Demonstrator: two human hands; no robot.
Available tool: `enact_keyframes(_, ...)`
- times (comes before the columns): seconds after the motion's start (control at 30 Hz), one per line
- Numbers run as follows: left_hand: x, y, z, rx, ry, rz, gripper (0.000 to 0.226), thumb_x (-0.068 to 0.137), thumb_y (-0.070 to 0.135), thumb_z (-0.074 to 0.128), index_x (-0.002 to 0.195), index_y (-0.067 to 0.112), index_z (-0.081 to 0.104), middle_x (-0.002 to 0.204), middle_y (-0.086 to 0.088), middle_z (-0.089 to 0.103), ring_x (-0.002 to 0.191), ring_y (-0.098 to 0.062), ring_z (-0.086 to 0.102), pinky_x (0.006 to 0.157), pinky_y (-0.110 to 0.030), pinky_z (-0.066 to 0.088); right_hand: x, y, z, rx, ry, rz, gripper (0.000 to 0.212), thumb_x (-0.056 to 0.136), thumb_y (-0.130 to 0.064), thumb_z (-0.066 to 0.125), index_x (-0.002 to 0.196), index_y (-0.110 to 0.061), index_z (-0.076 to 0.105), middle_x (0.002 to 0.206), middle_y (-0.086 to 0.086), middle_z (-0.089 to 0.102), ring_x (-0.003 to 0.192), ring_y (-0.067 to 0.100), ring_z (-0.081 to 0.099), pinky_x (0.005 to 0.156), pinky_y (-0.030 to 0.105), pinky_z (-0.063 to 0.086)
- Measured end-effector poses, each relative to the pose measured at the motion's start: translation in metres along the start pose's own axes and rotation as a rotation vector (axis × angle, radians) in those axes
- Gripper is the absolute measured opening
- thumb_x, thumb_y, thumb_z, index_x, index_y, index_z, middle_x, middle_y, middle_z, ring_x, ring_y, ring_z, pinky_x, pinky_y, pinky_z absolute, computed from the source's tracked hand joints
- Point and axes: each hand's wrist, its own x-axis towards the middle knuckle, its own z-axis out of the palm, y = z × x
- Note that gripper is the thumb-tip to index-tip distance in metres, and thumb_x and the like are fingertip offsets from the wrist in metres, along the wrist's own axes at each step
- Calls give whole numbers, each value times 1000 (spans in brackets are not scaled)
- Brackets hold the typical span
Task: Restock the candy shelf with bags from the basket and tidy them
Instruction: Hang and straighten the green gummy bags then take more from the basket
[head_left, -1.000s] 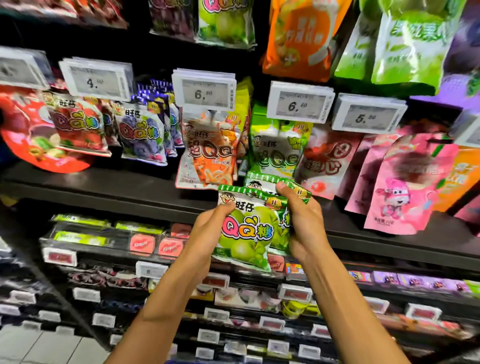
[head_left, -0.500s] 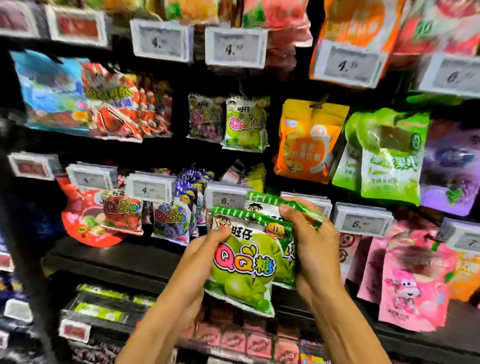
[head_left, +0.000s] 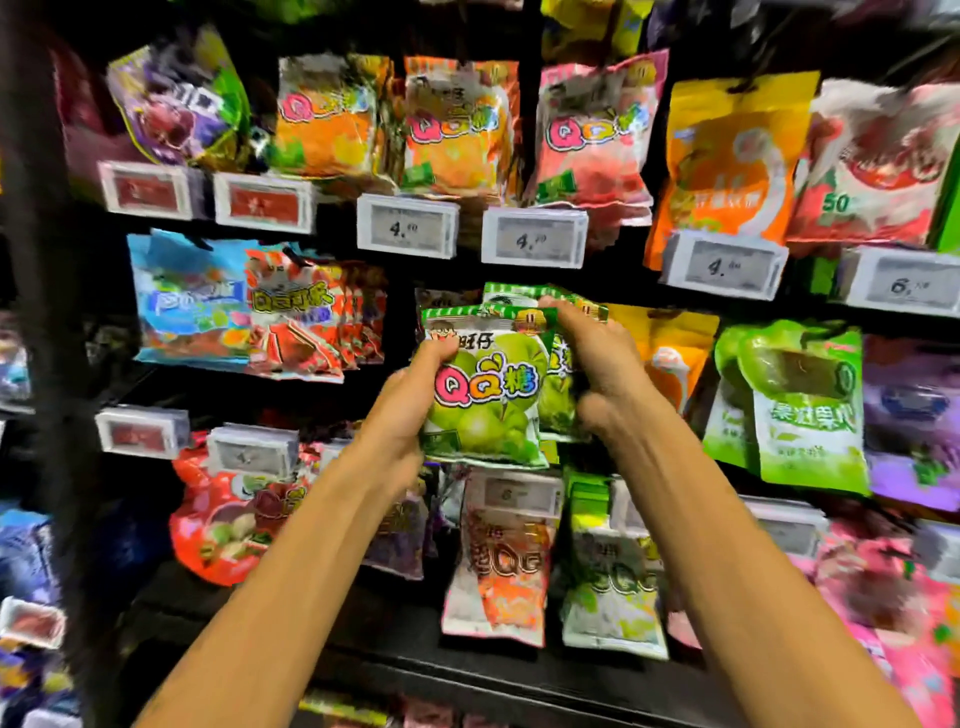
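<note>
Grips front green candy bag (head_left: 488, 395) at its left edge with left hand (head_left: 410, 405). Clasps more green bags (head_left: 556, 400) just behind with right hand (head_left: 597, 364), fingers curled over tops.

1. The green bags (head_left: 485, 400) gripped in my left hand (head_left: 408, 410) and right hand (head_left: 597, 364) are glossy plastic film, smooth, with crimped top edges.
2. The price tags (head_left: 408, 226) look like hard white plastic with matt grey faces.
3. The shelf (head_left: 395, 642) below is dark, smooth and matt.
</note>
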Motion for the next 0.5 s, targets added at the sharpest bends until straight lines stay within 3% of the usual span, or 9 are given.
enact_keyframes(0.07, 7, 3, -3, -15, -24, -15, 39, 90, 44, 57, 107, 13, 73, 106, -17, 73, 108, -38, 65, 97, -57, 49, 9, -3, 1, 36, -34, 77, 11, 89, -18, 59, 79, -15, 64, 75, 9, 65, 66, 25, 62, 68, 38, 56)
enact_keyframes(0.13, 12, 3, -5, -7, -33, -17, 37, 90, 45, 57, 101, 14, 74, 105, -17, 74, 106, -38, 66, 97, -57, 49, 14, -1, -1, 62, -59, 129, 17, 86, -23, 54, 72, -17, 60, 78, 8, 59, 68, 26, 55, 70, 35, 49)
enact_keyframes(0.17, 14, 2, -6, 7, -39, -12, 36, 89, 45, 58, 95, 15, 76, 103, -16, 74, 104, -38, 67, 96, -57, 50, 15, 1, -1, 41, -54, 127, 14, 85, -25, 56, 80, -14, 64, 86, 11, 62, 73, 28, 57, 74, 38, 50)
enact_keyframes(0.23, 16, -2, -8, 40, -47, 4, 35, 88, 47, 59, 83, 18, 79, 98, -14, 76, 100, -36, 69, 96, -57, 50, 16, 8, -2, 28, -35, 109, 30, 84, -27, 64, 109, -10, 67, 109, 17, 67, 92, 33, 62, 90, 49, 52)
enact_keyframes(0.27, 18, -3, -8, 56, -49, 15, 35, 88, 48, 59, 79, 21, 80, 96, -13, 76, 98, -34, 70, 97, -56, 50, 16, 11, -1, 53, -9, 83, 32, 85, -26, 67, 113, -10, 66, 114, 17, 68, 97, 34, 65, 93, 53, 52)
enact_keyframes(0.33, 19, -5, -8, 81, -59, 48, 34, 87, 50, 59, 77, 25, 80, 94, -10, 77, 94, -31, 71, 97, -55, 50, 20, 15, -1, 69, 49, -20, 16, 87, -19, 68, 101, -14, 68, 98, 11, 74, 86, 29, 71, 81, 49, 58)
enact_keyframes(0.4, 20, -4, -6, 103, -79, 92, 33, 86, 53, 59, 77, 28, 80, 92, -7, 77, 92, -28, 72, 98, -54, 50, 26, 17, 0, 84, 109, -106, 6, 89, -12, 66, 89, -17, 65, 75, 4, 74, 64, 20, 71, 62, 36, 60)
enact_keyframes(0.5, 22, -1, -1, 130, -96, 135, 35, 84, 56, 57, 78, 30, 79, 91, -5, 77, 95, -27, 72, 100, -52, 49, 35, 17, 4, 77, 174, -199, 9, 89, -10, 65, 83, -17, 65, 70, 0, 73, 61, 16, 68, 63, 34, 57)
